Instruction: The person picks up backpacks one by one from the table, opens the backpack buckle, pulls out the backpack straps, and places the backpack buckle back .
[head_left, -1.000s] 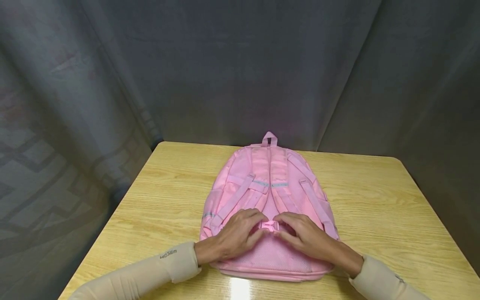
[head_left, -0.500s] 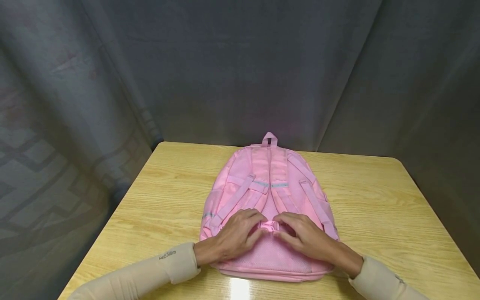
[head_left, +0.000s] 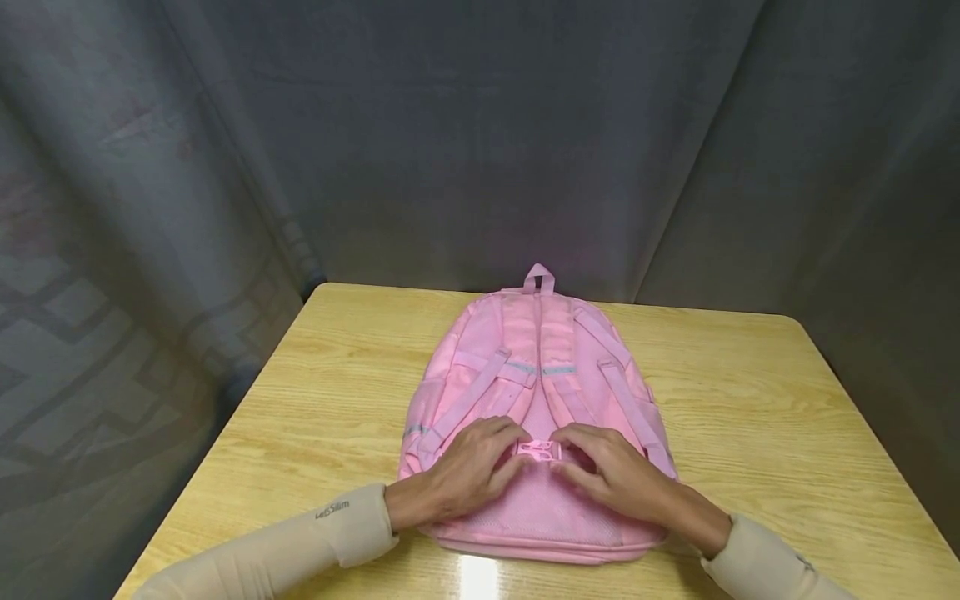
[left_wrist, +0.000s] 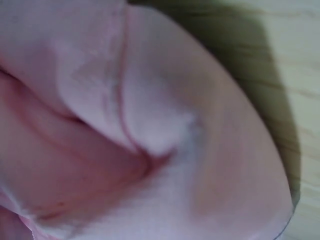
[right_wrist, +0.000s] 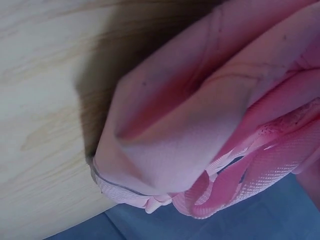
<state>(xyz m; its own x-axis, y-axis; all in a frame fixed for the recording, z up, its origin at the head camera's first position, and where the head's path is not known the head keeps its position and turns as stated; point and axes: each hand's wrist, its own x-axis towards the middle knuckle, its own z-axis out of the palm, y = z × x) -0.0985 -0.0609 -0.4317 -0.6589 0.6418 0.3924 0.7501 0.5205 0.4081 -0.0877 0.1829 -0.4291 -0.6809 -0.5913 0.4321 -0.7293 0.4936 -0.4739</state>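
Observation:
A pink backpack [head_left: 540,508] lies strap side up on the table, its top loop pointing away from me. Low on its back panel is a pink plastic buckle [head_left: 538,451]. My left hand [head_left: 476,468] pinches the buckle's left end between thumb and fingers. On the other side my right hand [head_left: 618,471] pinches its right end. Whether the two halves are fully joined is too small to tell. In the left wrist view only folded backpack fabric [left_wrist: 220,150] and wood show. Pink fabric [right_wrist: 170,135] and a mesh strap [right_wrist: 250,185] fill much of the right wrist view; neither wrist view shows a hand.
The wooden table [head_left: 315,375] extends on both sides of the backpack. Grey curtains [head_left: 480,142] hang behind it and along the left and right. A bright reflection lies at the table's front.
Both hands have drawn very slightly apart, and a little more of the buckle shows between the fingertips. The backpack has stayed in place.

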